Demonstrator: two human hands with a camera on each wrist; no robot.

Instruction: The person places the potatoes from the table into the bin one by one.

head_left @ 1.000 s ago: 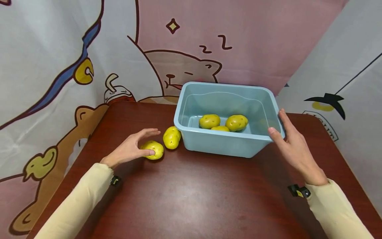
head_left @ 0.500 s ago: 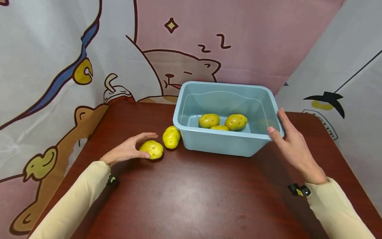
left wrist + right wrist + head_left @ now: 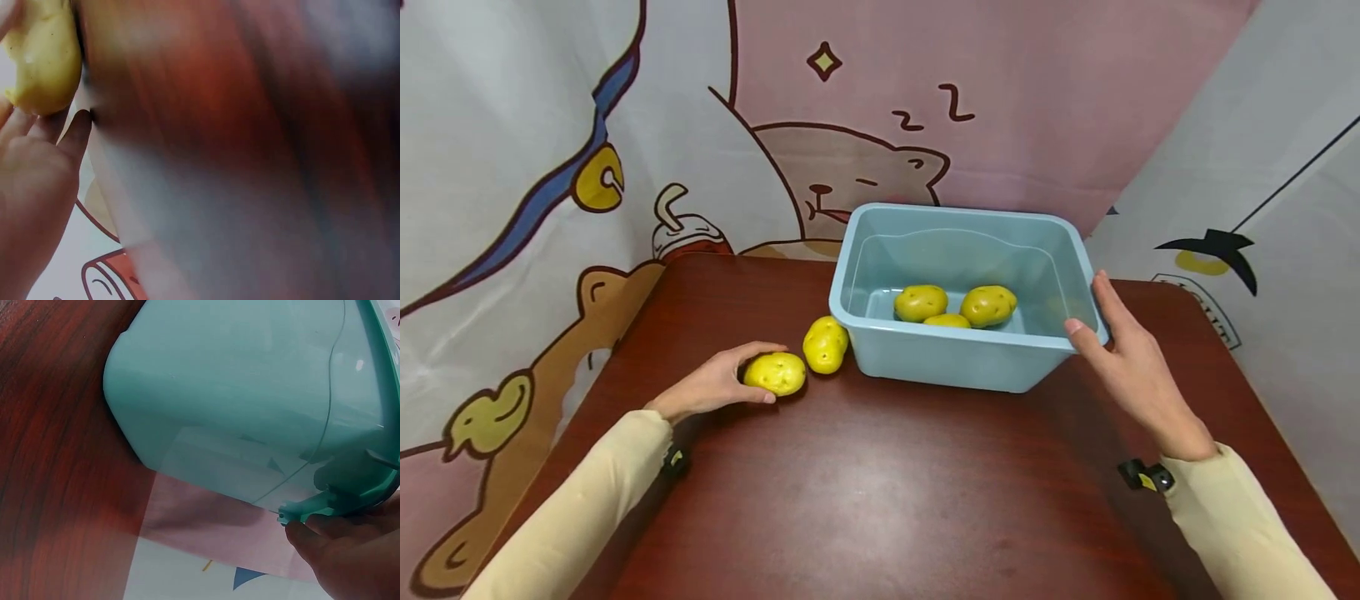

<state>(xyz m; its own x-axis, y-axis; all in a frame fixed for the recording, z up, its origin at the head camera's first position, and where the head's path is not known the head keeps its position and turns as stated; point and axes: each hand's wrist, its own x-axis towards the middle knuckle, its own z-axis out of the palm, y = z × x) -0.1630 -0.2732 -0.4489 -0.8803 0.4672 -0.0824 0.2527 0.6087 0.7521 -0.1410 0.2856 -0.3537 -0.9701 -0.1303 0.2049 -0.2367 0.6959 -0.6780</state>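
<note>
In the head view my left hand (image 3: 718, 383) holds a yellow potato (image 3: 776, 374), thumb along the near side and fingers round the back. The left wrist view shows this potato (image 3: 47, 59) at its upper left, beside the fingers. Another potato (image 3: 825, 345) lies just right of it, against the left end of a light blue plastic bin (image 3: 955, 360). My right hand (image 3: 1138, 379) grips the bin's right end, thumb over the rim. In the right wrist view, the fingers (image 3: 306, 540) reach under the rim. Inside the bin are 3 potatoes (image 3: 988, 306), one partly hidden by the front wall.
The dark red-brown wooden table (image 3: 865, 492) carries the bin near its back edge. Behind and at both sides hangs a cartoon-printed cloth (image 3: 1037, 92). Small black wrist cameras (image 3: 1146, 477) sit at both cuffs.
My left hand's thumb has moved from the potato's top to its near side, and the fingers have closed in round it. The right hand stays on the bin. The head view shifts slightly.
</note>
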